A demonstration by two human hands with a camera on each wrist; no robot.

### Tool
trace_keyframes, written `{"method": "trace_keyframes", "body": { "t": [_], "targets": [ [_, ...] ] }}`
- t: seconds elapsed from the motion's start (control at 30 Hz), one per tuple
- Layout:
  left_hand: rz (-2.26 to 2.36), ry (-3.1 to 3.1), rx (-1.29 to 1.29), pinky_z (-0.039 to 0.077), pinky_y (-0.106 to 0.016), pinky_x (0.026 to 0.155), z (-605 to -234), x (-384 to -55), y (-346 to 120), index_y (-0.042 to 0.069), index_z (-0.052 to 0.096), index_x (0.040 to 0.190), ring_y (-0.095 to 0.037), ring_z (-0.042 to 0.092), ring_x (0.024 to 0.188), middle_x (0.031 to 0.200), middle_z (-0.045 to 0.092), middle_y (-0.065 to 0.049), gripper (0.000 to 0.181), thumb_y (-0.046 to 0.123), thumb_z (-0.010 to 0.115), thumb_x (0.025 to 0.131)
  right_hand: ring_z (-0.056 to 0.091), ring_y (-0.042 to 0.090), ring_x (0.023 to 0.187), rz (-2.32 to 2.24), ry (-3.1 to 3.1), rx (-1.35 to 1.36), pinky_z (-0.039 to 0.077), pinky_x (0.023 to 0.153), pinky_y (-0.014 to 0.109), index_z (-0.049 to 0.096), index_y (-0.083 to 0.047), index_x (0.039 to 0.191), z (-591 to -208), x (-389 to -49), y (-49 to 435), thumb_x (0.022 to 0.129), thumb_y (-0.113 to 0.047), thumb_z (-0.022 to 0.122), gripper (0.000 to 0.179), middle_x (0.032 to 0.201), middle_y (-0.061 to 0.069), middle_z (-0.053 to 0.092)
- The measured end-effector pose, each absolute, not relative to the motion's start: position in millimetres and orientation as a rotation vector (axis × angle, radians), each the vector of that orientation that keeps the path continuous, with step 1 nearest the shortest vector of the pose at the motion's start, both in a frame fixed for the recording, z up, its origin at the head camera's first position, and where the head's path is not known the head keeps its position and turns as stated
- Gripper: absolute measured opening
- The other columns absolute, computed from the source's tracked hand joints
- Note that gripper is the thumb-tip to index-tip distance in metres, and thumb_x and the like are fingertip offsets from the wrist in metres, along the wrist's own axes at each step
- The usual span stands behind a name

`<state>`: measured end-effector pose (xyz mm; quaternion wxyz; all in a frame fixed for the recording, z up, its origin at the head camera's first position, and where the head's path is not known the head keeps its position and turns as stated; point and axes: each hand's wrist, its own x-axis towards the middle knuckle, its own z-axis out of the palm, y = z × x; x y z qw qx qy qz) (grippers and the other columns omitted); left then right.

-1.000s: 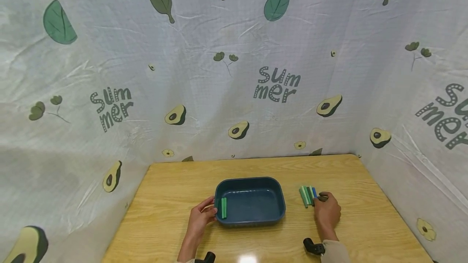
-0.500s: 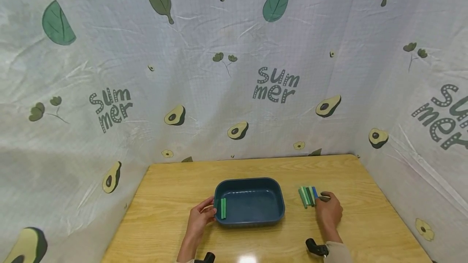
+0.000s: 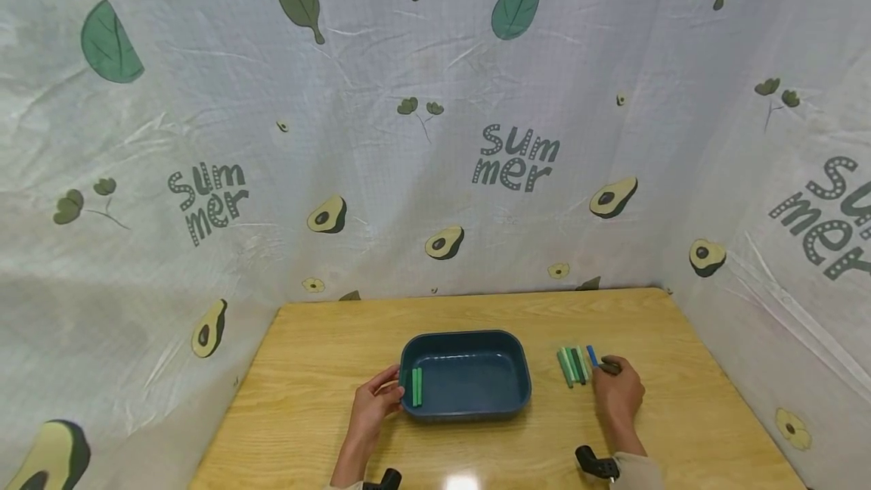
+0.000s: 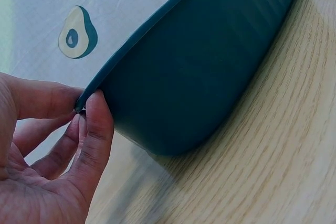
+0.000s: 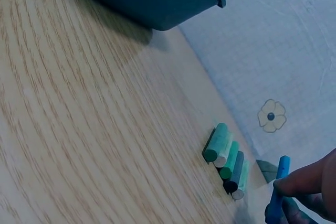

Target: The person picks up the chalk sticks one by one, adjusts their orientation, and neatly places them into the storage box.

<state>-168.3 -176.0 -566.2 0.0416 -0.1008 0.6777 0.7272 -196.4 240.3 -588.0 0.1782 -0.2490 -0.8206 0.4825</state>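
My left hand (image 3: 373, 408) pinches the left rim of a dark blue rectangular plastic container (image 3: 476, 386), thumb on one side and fingers on the other in the left wrist view. Inside, two green chalk sticks (image 3: 416, 387) lie side by side along its left wall. Right of the container, my right hand (image 3: 618, 393) pinches a blue chalk stick (image 5: 283, 167) between thumb and fingers; its lower end is partly covered by them. Just left of that hand lies a tight row of several chalk sticks (image 5: 227, 158) in light and dark greens.
The wooden table (image 3: 320, 354) carries the container near its middle. A white curtain (image 3: 381, 172) printed with avocados, leaves and lettering hangs behind and on both sides. A black wrist camera (image 3: 596, 463) sits on the right wrist.
My right hand has shifted slightly right with the blue chalk stick, opening a gap between it and the green row. The left hand and container stay put.
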Motion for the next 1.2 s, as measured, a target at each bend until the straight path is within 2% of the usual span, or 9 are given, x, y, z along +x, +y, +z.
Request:
{"method": "trace_keyframes", "body": {
  "t": [0.3, 0.43, 0.57, 0.67, 0.73, 0.8, 0.87, 1.0, 1.2],
  "targets": [
    [2.231, 2.078, -0.32, 0.055, -0.03, 0.068, -578, -172, -180, -0.003, 0.051, 0.14, -0.012, 0.062, 0.09, 0.13, 0.053, -0.025, 0.048, -0.002, 0.06, 0.092, 0.064, 0.045, 0.101, 1.36, -2.347, -0.636, 0.049, 0.083, 0.051, 0.061, 0.006, 0.12, -584, -193, 238, 0.09, -0.009, 0.062, 0.033, 0.112, 0.03, 0.067],
    [2.235, 2.071, -0.312, 0.055, -0.03, 0.068, -577, -173, -180, -0.003, 0.05, 0.14, -0.011, 0.062, 0.091, 0.132, 0.052, -0.026, 0.049, -0.002, 0.059, 0.092, 0.062, 0.044, 0.107, 1.41, -2.391, -0.605, 0.051, 0.078, 0.036, 0.059, 0.005, 0.126, -577, -193, 239, 0.094, -0.009, 0.058, 0.036, 0.119, 0.031, 0.063],
    [2.231, 2.089, -0.308, 0.055, -0.029, 0.068, -576, -172, -180, -0.003, 0.051, 0.14, -0.012, 0.062, 0.091, 0.131, 0.052, -0.025, 0.048, -0.002, 0.059, 0.092, 0.057, 0.042, 0.116, 1.553, -2.42, -0.597, 0.044, 0.071, 0.017, 0.053, 0.005, 0.134, -572, -195, 241, 0.098, -0.01, 0.052, 0.04, 0.129, 0.032, 0.057],
    [2.226, 2.096, -0.318, 0.055, -0.029, 0.067, -575, -171, -180, -0.003, 0.052, 0.139, -0.013, 0.062, 0.092, 0.129, 0.054, -0.024, 0.048, -0.002, 0.06, 0.092, 0.053, 0.041, 0.123, 1.663, -2.436, -0.598, 0.044, 0.071, 0.012, 0.047, 0.005, 0.14, -571, -197, 243, 0.1, -0.012, 0.049, 0.044, 0.136, 0.031, 0.052],
    [2.226, 2.094, -0.329, 0.055, -0.029, 0.067, -575, -170, -180, -0.003, 0.052, 0.139, -0.013, 0.062, 0.091, 0.128, 0.055, -0.023, 0.048, -0.002, 0.06, 0.092, 0.052, 0.04, 0.125, 1.732, -2.431, -0.583, 0.048, 0.076, 0.014, 0.044, 0.004, 0.143, -570, -197, 243, 0.1, -0.012, 0.048, 0.046, 0.14, 0.031, 0.049],
    [2.227, 2.091, -0.333, 0.055, -0.029, 0.067, -575, -170, -180, -0.003, 0.052, 0.139, -0.013, 0.063, 0.092, 0.128, 0.055, -0.022, 0.048, -0.002, 0.06, 0.091, 0.056, 0.031, 0.12, 1.781, -2.424, -0.562, 0.051, 0.08, 0.017, 0.041, 0.003, 0.144, -567, -197, 244, 0.1, -0.012, 0.048, 0.047, 0.141, 0.03, 0.048],
    [2.225, 2.089, -0.323, 0.056, -0.03, 0.068, -576, -170, -180, -0.003, 0.052, 0.139, -0.014, 0.063, 0.093, 0.128, 0.054, -0.022, 0.048, -0.002, 0.06, 0.092, 0.061, 0.015, 0.107, 1.837, -2.39, -0.556, 0.053, 0.082, 0.018, 0.041, 0.002, 0.145, -564, -197, 243, 0.1, -0.012, 0.049, 0.047, 0.142, 0.028, 0.048],
    [2.225, 2.082, -0.309, 0.056, -0.03, 0.069, -576, -171, -179, -0.003, 0.051, 0.139, -0.015, 0.062, 0.095, 0.13, 0.053, -0.023, 0.048, -0.002, 0.059, 0.092, 0.053, -0.014, 0.083, 1.933, -2.309, -0.547, 0.053, 0.082, 0.017, 0.041, 0.002, 0.145, -558, -198, 243, 0.1, -0.012, 0.052, 0.049, 0.144, 0.029, 0.046],
    [2.235, 2.08, -0.306, 0.055, -0.03, 0.068, -576, -172, -177, -0.003, 0.05, 0.14, -0.011, 0.062, 0.092, 0.13, 0.053, -0.023, 0.049, -0.002, 0.059, 0.092, 0.055, -0.015, 0.08, 1.933, -2.258, -0.509, 0.056, 0.083, 0.021, 0.044, 0.004, 0.143, -552, -201, 240, 0.098, -0.008, 0.055, 0.047, 0.136, 0.027, 0.052]
  ]
}}
